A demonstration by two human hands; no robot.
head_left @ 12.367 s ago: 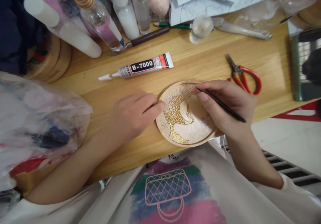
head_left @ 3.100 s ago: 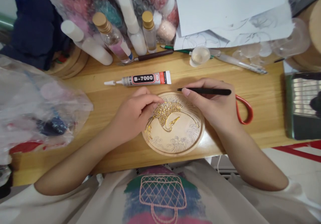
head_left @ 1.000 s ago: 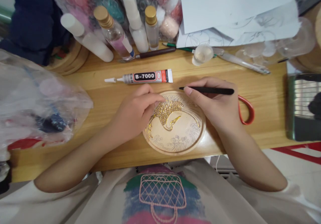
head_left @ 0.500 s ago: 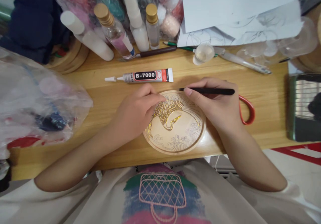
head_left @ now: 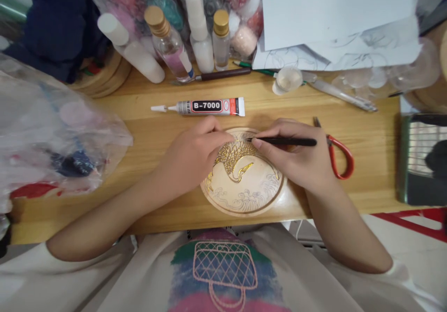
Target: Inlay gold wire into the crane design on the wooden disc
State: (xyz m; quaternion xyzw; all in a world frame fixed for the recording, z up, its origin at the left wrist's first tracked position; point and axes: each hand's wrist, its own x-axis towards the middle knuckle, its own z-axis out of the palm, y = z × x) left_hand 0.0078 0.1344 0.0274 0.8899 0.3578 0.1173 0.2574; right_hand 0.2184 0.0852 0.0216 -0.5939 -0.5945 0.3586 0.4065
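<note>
A round wooden plaque (head_left: 260, 192) lies on the table, drawn with fine lines and waves. Gold wire outlines a crane (head_left: 230, 158) across its upper left part. My left hand (head_left: 195, 151) rests on the plaque's upper left edge, finger and thumb drawn together; what they pinch, if anything, is too small to make out. Black tweezers (head_left: 289, 141) are gripped in my right hand (head_left: 302, 156), lying nearly level, with their tip over the top of the crane close to my left fingertips. Part of the plaque's left and right rim is hidden under my hands.
A B-7000 glue tube (head_left: 209, 106) lies behind the plaque. Red-handled pliers (head_left: 340, 157) are right of my right hand. Bottles (head_left: 171, 46), a craft knife (head_left: 223, 73), a small cup (head_left: 289, 79) and paper sheets (head_left: 335, 18) line the back. A plastic bag (head_left: 59, 130) sits left.
My right hand has brought the tweezers' tip left and down over the plaque, near my left fingers. More of the pliers shows. The whole view has shifted slightly.
</note>
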